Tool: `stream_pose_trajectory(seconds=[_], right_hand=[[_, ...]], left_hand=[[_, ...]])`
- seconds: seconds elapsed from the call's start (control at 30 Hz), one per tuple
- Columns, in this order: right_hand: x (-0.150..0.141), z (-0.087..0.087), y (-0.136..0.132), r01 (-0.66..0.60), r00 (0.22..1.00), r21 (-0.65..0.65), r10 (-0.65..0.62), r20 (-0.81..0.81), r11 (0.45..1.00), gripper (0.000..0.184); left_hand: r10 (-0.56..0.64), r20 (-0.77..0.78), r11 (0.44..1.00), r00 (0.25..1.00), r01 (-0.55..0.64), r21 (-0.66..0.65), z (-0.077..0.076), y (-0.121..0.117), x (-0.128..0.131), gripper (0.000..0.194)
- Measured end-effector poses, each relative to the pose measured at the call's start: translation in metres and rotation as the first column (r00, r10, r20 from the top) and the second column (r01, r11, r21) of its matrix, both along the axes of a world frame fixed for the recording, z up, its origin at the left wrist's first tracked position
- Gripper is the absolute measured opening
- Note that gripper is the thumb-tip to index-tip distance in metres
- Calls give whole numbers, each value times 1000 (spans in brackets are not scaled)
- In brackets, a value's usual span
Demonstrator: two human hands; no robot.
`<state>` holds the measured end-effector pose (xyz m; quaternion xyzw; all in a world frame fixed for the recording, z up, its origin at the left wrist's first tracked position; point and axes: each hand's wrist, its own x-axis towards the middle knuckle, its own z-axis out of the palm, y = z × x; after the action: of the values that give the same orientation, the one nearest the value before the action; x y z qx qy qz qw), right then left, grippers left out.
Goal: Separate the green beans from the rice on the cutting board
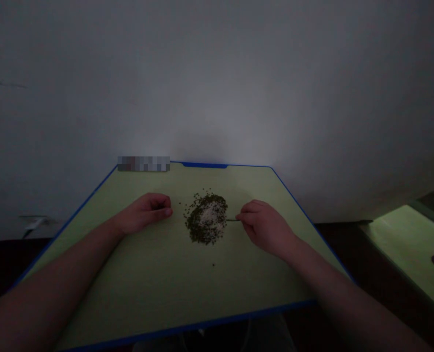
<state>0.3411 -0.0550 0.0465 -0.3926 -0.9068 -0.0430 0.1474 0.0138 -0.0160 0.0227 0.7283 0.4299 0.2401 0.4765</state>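
Right of the mixed pile (206, 220) on the bench (147, 278), the right hand (263, 226) pinches a thin tool (233, 220), best kept low and gentle; left of it, the left hand (148, 212) curls, whether gripping anything I cannot tell.

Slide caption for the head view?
Right hand holds a thin stick-like object at a pile of dark and pale grains; left hand opposite.

A heap of grains (207, 217) lies on the counter (128, 293), between the left grip (148, 211) and the right grip (264, 225). A utensil (233, 220) reaches leftward from the right grip to the heap. One stray grain (213, 265) lies before the heap. A wall (217, 88) stands behind; another counter (403, 234) is off to the right.
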Motion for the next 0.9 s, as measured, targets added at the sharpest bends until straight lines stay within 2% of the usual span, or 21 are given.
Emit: stream_pose_trajectory(seconds=[0.23, 0.47, 0.7, 0.9], right_hand=[[4, -5, -1, -9, 1000, -70, 8, -12, 998, 20], [3, -6, 0, 10, 1000, -59, -9, 16, 998, 21], [8, -8, -4, -48, 999, -79, 47, -7, 996, 22], [5, -11, 0, -47, 999, -91, 46, -11, 995, 22]], left_hand=[[1, 20, 1000, 1000, -1, 9, -2, 2, -2, 32], [0, 21, 1000, 1000, 0, 5, -3, 2, -2, 33], [9, 23, 1000, 1000, -9, 1, -1, 1, 0, 33], [-2, 8, 1000, 1000, 2, 17, -2, 3, -1, 33]])
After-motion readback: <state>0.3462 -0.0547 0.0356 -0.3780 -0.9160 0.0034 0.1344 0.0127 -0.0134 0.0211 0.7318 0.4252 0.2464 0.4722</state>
